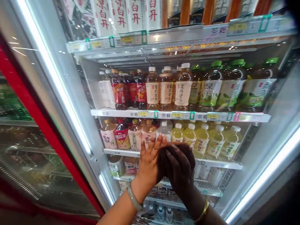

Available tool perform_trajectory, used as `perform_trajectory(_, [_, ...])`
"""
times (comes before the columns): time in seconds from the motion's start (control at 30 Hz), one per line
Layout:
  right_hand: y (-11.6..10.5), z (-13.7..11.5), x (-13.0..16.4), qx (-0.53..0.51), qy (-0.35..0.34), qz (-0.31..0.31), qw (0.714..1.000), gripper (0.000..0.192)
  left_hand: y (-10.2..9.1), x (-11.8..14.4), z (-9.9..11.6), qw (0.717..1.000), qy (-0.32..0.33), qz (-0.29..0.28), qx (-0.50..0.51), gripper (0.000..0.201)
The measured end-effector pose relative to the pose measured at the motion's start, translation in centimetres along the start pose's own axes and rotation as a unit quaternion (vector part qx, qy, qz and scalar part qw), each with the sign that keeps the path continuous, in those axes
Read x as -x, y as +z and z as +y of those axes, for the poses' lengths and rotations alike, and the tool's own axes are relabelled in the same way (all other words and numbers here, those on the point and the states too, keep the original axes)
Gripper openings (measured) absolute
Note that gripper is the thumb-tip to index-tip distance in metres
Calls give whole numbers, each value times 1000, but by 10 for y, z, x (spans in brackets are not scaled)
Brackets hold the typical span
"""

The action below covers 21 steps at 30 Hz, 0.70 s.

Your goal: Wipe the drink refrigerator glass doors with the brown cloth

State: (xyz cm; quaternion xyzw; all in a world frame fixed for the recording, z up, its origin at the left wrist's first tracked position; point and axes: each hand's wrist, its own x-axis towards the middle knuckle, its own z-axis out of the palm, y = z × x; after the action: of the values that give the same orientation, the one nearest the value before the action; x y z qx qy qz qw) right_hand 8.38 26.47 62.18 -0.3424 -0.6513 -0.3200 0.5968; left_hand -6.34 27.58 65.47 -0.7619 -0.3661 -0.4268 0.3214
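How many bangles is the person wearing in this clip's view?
2: a pale bangle just below the left hand, and a gold bangle just below the right hand. Any worn farther up would be out of frame.

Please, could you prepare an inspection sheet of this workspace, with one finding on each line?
Surface: white cooler shelves, price labels along their fronts.
Things near the hands: yellow-drink bottles with white caps, standing in a row.
Clutter: closely packed stock, such as white packs with red writing above.
Hands: left hand spread, fingers extended; right hand curled beside it, any hold unclear.
Cables: nothing seen.
Surroundings: red frame at left, bright light strips on both sides.
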Motion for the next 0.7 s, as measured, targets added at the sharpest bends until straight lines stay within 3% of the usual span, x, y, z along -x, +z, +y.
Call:
perform_trajectory(0.17, [16, -16, -64, 39, -9, 28, 999, 37, -28, -26, -46, 1000, -2, 7, -22, 74])
perform_trajectory(0.27, [23, -26, -60, 58, 3, 65, 996, 37, -35, -36, -51, 999, -9, 15, -33, 73])
perform_trajectory(0.43, [46, -56, -30, 25, 10, 57, 998, 42, -38, -15, -64, 999, -12, 3, -43, 68])
perform_trajectory(0.57, [58, -66, -64, 3, -22, 25, 999, 46, -46, -7, -88, 998, -36, -27, -46, 70])
perform_trajectory(0.7, [62, -65, -91, -7, -19, 76, 997, 48, -51, -11, -101, 995, -48, -40, -71, 73])
